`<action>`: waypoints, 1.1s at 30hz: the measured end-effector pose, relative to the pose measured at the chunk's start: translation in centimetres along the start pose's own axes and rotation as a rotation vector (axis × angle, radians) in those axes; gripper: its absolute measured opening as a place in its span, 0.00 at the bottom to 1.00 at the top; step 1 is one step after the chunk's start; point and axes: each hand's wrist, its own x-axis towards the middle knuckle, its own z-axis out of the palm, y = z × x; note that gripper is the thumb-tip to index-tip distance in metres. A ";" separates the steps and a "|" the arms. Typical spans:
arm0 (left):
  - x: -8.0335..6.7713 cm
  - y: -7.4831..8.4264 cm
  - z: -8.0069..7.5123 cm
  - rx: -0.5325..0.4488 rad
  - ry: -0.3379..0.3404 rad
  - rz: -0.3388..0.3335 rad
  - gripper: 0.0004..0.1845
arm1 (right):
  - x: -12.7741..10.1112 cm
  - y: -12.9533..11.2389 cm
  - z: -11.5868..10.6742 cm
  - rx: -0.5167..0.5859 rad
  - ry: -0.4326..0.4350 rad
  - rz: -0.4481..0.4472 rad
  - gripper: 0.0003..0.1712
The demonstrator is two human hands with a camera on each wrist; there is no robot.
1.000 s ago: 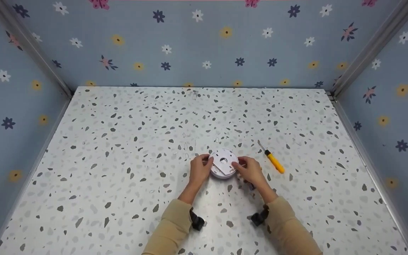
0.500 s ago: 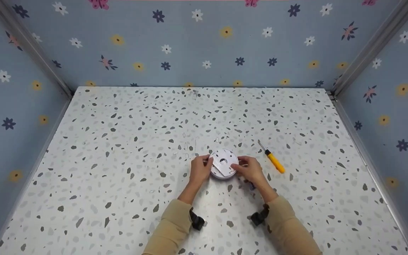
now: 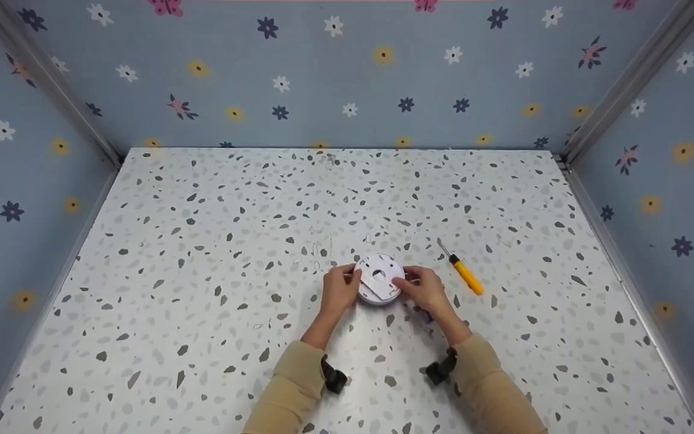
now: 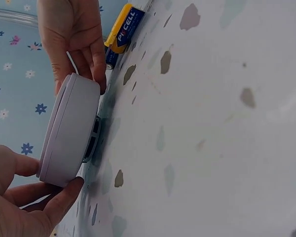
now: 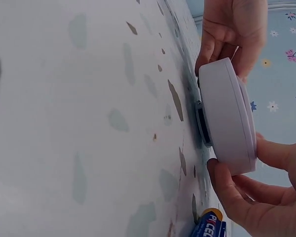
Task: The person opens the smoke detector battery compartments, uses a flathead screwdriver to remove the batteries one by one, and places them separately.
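A round white smoke detector [image 3: 378, 265], with slots and a centre hole in its upturned back plate, is held between both hands just over the tabletop. My left hand [image 3: 338, 292] grips its left rim, thumb on top and fingers below. On the opposite rim my right hand [image 3: 428, 292] pinches it the same way, thumb on the plate. A dark vented part [image 4: 92, 140] protrudes from its underside in the left wrist view. Blue-and-yellow batteries [image 4: 126, 32] lie by the right hand, which mostly covers them in the head view.
A screwdriver [image 3: 467, 274] with a yellow handle lies right of the hands, tip pointing away. Flower-patterned panels [image 3: 347, 72] wall the speckled white table [image 3: 202, 253] at the back and both sides.
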 end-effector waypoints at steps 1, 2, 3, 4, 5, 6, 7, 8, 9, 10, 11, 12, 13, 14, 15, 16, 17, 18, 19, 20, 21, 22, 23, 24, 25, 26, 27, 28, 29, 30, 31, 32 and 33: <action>0.0 0.0 0.0 -0.002 0.000 0.003 0.12 | 0.0 0.0 0.0 0.002 -0.001 -0.003 0.26; -0.1 -0.1 0.0 -0.004 0.001 0.010 0.12 | 0.0 0.1 0.0 0.007 -0.001 0.000 0.26; -0.1 -0.1 0.0 -0.005 0.001 0.011 0.12 | 0.1 0.1 0.0 0.010 -0.001 0.000 0.26; -0.1 -0.1 0.1 -0.006 0.002 0.012 0.12 | 0.1 0.1 0.1 0.018 -0.003 0.001 0.27; -0.1 -0.1 0.1 -0.007 0.006 0.012 0.12 | 0.1 0.2 0.0 0.025 -0.005 0.007 0.27; -0.1 -0.1 0.1 -0.004 0.009 0.011 0.12 | 0.1 0.2 0.0 0.037 -0.007 0.011 0.27; -0.1 -0.2 0.2 -0.003 0.012 0.012 0.11 | 0.1 0.2 0.0 0.046 -0.007 0.017 0.27; -0.1 -0.2 0.2 -0.002 0.015 0.013 0.11 | 0.1 0.2 0.0 0.054 -0.009 0.026 0.27; -0.1 -0.2 0.2 -0.003 0.018 0.006 0.11 | 0.1 0.1 0.0 0.057 -0.012 0.034 0.28; 0.0 -0.2 0.2 -0.002 0.020 0.001 0.12 | 0.1 0.1 0.0 0.059 -0.015 0.046 0.28; 0.0 -0.2 0.2 -0.002 0.021 -0.005 0.12 | 0.1 0.0 -0.1 0.056 -0.019 0.053 0.28; 0.0 -0.1 0.2 -0.002 0.022 -0.009 0.12 | 0.1 0.0 -0.1 0.052 -0.022 0.063 0.29; 0.0 -0.1 0.2 -0.006 0.024 -0.013 0.12 | 0.1 -0.1 -0.1 0.047 -0.026 0.073 0.29; 0.0 -0.1 0.1 -0.006 0.025 -0.018 0.13 | 0.1 -0.1 -0.1 0.040 -0.030 0.083 0.30; -0.1 -0.1 0.1 -0.007 0.026 -0.023 0.13 | 0.1 -0.1 -0.1 0.033 -0.033 0.086 0.30; -0.1 0.0 0.1 -0.007 0.027 -0.026 0.13 | 0.1 -0.2 -0.1 0.030 -0.034 0.082 0.30; -0.1 0.0 0.2 -0.010 0.030 -0.029 0.13 | 0.1 -0.1 -0.1 0.025 -0.036 0.079 0.30; -0.1 0.0 0.2 -0.013 0.034 -0.030 0.13 | 0.1 -0.1 -0.1 0.021 -0.034 0.074 0.30; -0.1 -0.1 0.2 -0.017 0.037 -0.035 0.13 | 0.1 -0.1 -0.1 0.017 -0.033 0.064 0.29; -0.1 -0.1 0.3 -0.020 0.039 -0.039 0.13 | 0.1 0.0 -0.1 0.005 -0.030 0.047 0.28; -0.1 -0.1 0.3 -0.023 0.041 -0.040 0.13 | 0.1 0.0 -0.1 -0.005 -0.026 0.028 0.27; 0.0 -0.1 0.3 -0.025 0.043 -0.042 0.13 | 0.1 0.0 0.0 -0.011 -0.021 0.017 0.26; 0.0 -0.2 0.3 -0.026 0.043 -0.045 0.13 | 0.1 0.1 0.0 -0.017 -0.016 0.011 0.26; 0.0 -0.2 0.4 -0.026 0.044 -0.046 0.13 | 0.1 0.1 0.0 -0.024 -0.011 0.000 0.25; -0.1 -0.2 0.4 -0.023 0.042 -0.045 0.14 | 0.2 0.1 0.0 -0.030 -0.008 -0.005 0.25; -0.1 -0.2 0.4 -0.020 0.042 -0.042 0.14 | 0.2 0.1 0.0 -0.033 -0.004 -0.007 0.24; -0.1 -0.2 0.3 -0.016 0.040 -0.037 0.13 | 0.2 0.1 0.0 -0.031 -0.002 -0.002 0.24; -0.1 -0.2 0.3 -0.012 0.038 -0.035 0.13 | 0.2 0.1 0.0 -0.028 -0.001 0.005 0.24; -0.1 -0.1 0.3 -0.012 0.034 -0.034 0.13 | 0.2 0.0 0.0 -0.030 0.000 0.012 0.24; -0.1 -0.1 0.2 -0.011 0.030 -0.030 0.13 | 0.3 0.0 0.0 -0.031 0.000 0.019 0.24; -0.2 0.0 0.2 -0.010 0.026 -0.028 0.13 | 0.3 0.0 0.1 -0.028 0.000 0.031 0.25; -0.2 0.0 0.2 -0.009 0.020 -0.029 0.14 | 0.3 0.0 0.1 -0.025 0.000 0.044 0.25; -0.2 0.0 0.1 -0.004 0.013 -0.030 0.14 | 0.3 0.0 0.1 -0.023 -0.001 0.055 0.25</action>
